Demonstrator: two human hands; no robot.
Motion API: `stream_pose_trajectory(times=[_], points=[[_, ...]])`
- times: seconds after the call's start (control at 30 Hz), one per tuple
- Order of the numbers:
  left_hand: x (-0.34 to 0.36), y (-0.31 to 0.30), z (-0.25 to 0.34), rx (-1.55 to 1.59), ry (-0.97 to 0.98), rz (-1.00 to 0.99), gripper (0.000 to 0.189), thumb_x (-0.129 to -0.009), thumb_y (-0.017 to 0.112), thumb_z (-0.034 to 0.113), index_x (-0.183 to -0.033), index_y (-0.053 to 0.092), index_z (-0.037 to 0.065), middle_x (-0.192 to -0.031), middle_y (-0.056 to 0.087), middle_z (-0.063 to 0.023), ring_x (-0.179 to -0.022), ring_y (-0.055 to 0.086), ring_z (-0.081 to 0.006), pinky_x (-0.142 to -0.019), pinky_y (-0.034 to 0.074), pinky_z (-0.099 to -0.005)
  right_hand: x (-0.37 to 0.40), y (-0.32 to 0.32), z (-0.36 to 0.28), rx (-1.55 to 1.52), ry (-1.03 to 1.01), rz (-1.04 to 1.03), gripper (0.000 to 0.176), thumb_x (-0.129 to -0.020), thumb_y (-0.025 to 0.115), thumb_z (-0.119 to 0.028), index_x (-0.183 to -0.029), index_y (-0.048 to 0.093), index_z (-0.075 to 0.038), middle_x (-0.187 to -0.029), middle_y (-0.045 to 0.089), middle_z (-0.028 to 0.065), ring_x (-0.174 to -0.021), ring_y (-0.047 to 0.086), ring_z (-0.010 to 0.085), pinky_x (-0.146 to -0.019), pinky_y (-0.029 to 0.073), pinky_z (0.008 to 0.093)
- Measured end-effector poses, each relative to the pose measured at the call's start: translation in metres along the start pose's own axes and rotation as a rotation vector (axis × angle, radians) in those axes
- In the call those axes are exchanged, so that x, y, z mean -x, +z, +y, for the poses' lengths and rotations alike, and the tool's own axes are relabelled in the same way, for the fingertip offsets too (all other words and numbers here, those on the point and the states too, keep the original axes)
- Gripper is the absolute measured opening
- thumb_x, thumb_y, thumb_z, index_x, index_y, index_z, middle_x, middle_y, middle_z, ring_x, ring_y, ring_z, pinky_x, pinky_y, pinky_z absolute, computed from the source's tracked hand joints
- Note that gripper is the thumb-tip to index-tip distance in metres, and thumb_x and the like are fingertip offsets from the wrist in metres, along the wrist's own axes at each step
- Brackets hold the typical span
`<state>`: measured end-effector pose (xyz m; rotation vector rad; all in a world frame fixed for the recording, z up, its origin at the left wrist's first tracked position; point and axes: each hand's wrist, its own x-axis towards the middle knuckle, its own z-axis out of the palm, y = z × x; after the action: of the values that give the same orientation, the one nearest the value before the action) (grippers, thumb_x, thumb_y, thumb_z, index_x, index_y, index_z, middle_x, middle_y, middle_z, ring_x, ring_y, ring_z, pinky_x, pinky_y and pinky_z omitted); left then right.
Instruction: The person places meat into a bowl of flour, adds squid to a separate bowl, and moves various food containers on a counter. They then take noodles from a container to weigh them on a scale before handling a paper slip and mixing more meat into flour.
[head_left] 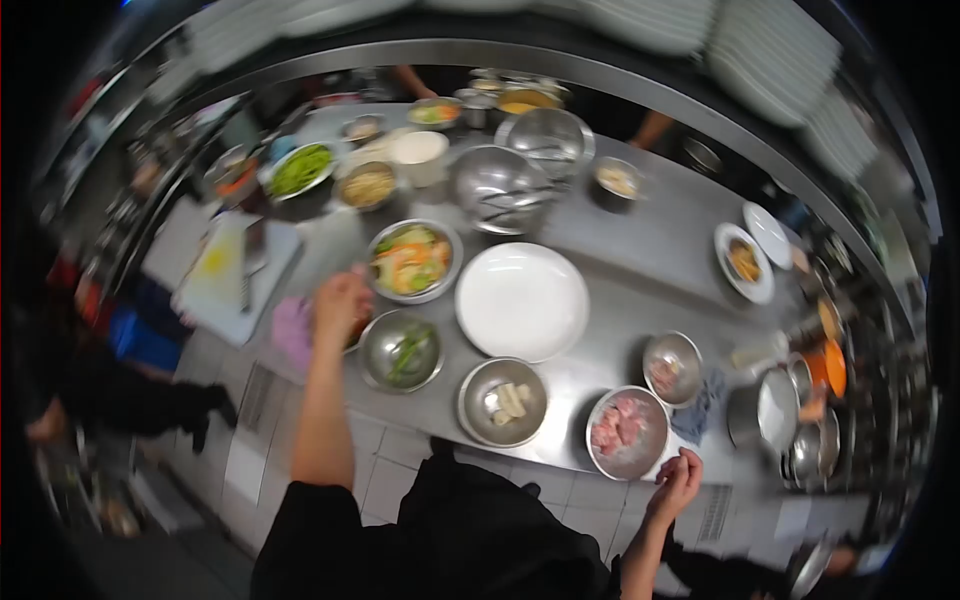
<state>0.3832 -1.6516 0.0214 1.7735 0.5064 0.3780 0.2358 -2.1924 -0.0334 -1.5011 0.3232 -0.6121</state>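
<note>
My left hand (342, 303) is over the left part of the counter, somewhat blurred, its fingers drawn together. Whatever they may hold is hidden. Just beside it are a metal bowl of cut mixed vegetables (411, 258) and a metal bowl with green vegetable pieces (408, 350). A lilac cloth (292, 330) lies to its left. Low at the right, my right hand (680, 482) is empty, its fingers loosely bent and apart. It is near the metal bowl of raw pink meat (620, 428), apparently not touching it.
A large white plate (523, 300) lies mid-counter, behind a bowl of pale pieces (510, 402). Large metal bowls (500, 188) with utensils stand farther back. A knife (246, 285) rests on the cutting board (275, 262). Stacked plates (770, 60) sit on the overhead shelf. Other people stand around.
</note>
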Motion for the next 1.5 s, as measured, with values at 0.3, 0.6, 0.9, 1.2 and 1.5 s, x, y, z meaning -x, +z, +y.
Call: stream_pose_trajectory(times=[0.3, 0.6, 0.9, 1.2, 1.5], points=[[0.047, -0.138, -0.019, 0.028, 0.128, 0.181, 0.028, -0.092, 0.050, 0.032, -0.094, 0.055, 0.004, -0.079, 0.058, -0.0060, -0.053, 0.054, -0.0101, -0.042, 0.040, -0.0214, -0.007, 0.084, -0.032, -0.186, -0.155, -0.283, 0.017, -0.092, 0.049, -0.017, -0.097, 0.053, -0.001, -0.066, 0.048, 0.0016, -0.053, 0.041, 0.0061, -0.044, 0.032, 0.0184], [-0.196, -0.319, -0.035, 0.053, 0.073, 0.327, 0.045, -0.089, 0.051, 0.043, -0.102, 0.052, 0.001, -0.085, 0.057, -0.0089, -0.057, 0.060, -0.0166, -0.042, 0.045, -0.0280, 0.102, 0.295, -0.043, -0.048, -0.110, -0.583, 0.013, -0.090, 0.047, -0.012, -0.091, 0.054, 0.000, -0.062, 0.050, 0.0036, -0.051, 0.042, 0.0079, -0.048, 0.034, 0.0203], [-0.443, -0.374, -0.084, 0.388, -0.198, 0.322, 0.062, -0.086, 0.050, 0.055, -0.108, 0.048, -0.002, -0.094, 0.056, -0.0186, -0.067, 0.065, -0.0286, -0.051, 0.056, -0.0379, 0.191, 0.453, -0.073, 0.296, -0.062, -0.863, 0.015, -0.087, 0.057, -0.013, -0.086, 0.061, 0.002, -0.075, 0.059, 0.0065, -0.063, 0.055, 0.0107, -0.058, 0.043, 0.0222], [-0.466, -0.394, -0.093, 0.400, -0.043, 0.133, 0.025, -0.085, 0.040, 0.015, -0.091, 0.052, -0.006, -0.082, 0.061, -0.0197, -0.069, 0.065, -0.0272, -0.059, 0.055, -0.0328, 0.208, 0.499, -0.083, 0.190, 0.042, -0.759, 0.014, -0.087, 0.055, -0.010, -0.087, 0.060, 0.002, -0.071, 0.059, 0.0070, -0.059, 0.055, 0.0106, -0.054, 0.044, 0.0227], [-0.370, -0.343, -0.085, 0.363, 0.014, -0.168, 0.020, -0.090, 0.045, 0.016, -0.085, 0.051, -0.002, -0.074, 0.058, -0.0126, -0.058, 0.060, -0.0206, -0.057, 0.056, -0.0323, 0.213, 0.498, -0.077, 0.222, 0.023, -0.732, 0.012, -0.087, 0.056, -0.010, -0.089, 0.061, 0.001, -0.070, 0.059, 0.0054, -0.059, 0.055, 0.0101, -0.055, 0.044, 0.0227]])
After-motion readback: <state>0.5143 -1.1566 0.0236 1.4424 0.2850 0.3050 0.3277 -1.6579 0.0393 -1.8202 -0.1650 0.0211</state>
